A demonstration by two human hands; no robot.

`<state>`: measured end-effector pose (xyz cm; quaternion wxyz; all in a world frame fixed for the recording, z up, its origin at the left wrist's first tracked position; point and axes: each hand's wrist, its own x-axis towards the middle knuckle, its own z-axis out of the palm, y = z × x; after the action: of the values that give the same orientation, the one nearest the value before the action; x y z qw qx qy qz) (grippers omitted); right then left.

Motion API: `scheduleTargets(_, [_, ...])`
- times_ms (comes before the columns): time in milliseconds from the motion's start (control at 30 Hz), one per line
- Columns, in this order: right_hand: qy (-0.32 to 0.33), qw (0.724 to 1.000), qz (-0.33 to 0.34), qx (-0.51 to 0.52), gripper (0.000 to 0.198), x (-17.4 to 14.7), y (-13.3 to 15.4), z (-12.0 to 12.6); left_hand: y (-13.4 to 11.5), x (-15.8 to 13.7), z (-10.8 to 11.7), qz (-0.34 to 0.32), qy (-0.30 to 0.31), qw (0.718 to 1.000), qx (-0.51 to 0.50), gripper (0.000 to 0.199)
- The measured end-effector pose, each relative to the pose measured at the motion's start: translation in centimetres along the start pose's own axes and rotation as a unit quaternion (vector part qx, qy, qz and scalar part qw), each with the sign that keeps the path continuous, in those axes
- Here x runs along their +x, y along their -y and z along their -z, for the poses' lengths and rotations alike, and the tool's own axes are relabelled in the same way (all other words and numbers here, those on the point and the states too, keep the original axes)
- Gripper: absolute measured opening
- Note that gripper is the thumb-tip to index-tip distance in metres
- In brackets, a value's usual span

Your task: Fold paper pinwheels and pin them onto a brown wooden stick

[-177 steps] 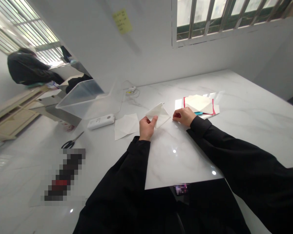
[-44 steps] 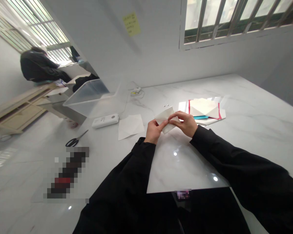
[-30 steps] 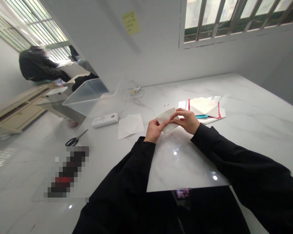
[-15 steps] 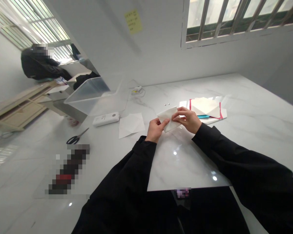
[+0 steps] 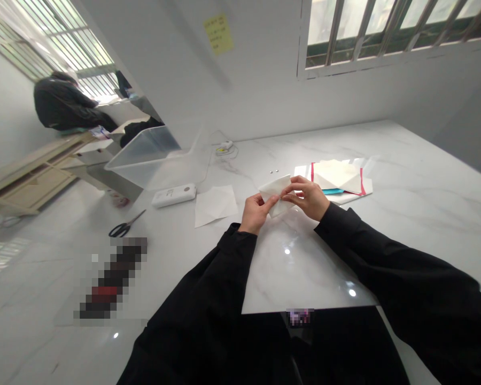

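Our left hand (image 5: pixel 253 214) grips the folded paper (image 5: pixel 271 187) by its left side | our right hand (image 5: pixel 310 200) pinches it near the middle | we have it over the worktop (image 5: pixel 288 280) | two shiny pieces (image 5: pixel 271 172) (too small to identify) lie beyond

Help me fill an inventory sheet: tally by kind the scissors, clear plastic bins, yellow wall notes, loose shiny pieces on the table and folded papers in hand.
Scissors: 1
Clear plastic bin: 1
Yellow wall note: 1
Loose shiny pieces: 2
Folded paper in hand: 1
Total: 6
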<state>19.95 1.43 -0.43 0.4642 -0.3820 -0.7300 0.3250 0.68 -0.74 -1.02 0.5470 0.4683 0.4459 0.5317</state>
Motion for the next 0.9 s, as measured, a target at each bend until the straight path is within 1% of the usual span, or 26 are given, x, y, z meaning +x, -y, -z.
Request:
scheduleTargets(200, [0.001, 1.0, -0.002, -0.001, 0.022, 0.0, 0.2, 0.0, 0.0, 0.0, 0.0, -0.001, 0.001, 1.0, 0.005, 0.053])
scheduleTargets(367, [-0.011, 0.999, -0.003, -0.044, 0.018, 0.0, 0.6, 0.0, -0.6, -0.2, -0.3, -0.01, 0.028, 1.0, -0.008, 0.052])
scheduleTargets(500, [-0.021, 0.999, -0.002, -0.044, 0.019, -0.1, 0.6, -0.4, -0.9, -0.3, -0.3, -0.02, 0.022, 0.999, 0.014, 0.054])
scheduleTargets(667, [-0.033, 0.998, -0.005, -0.044, 0.02, -0.3, 0.6, -0.9, -0.7, -0.1, -0.2, -0.024, 0.018, 1.0, 0.007, 0.057])
scheduleTargets(767, [-0.048, 0.999, -0.024, -0.002, 0.025, -0.3, 0.6, -1.2, -0.6, -0.1, -0.2, -0.027, 0.01, 1.0, 0.01, 0.055])
scheduleTargets(900, [-0.077, 0.993, -0.039, 0.077, 0.041, -0.4, 0.8, -1.5, -0.5, -0.1, -0.3, -0.036, 0.009, 0.999, 0.015, 0.054])
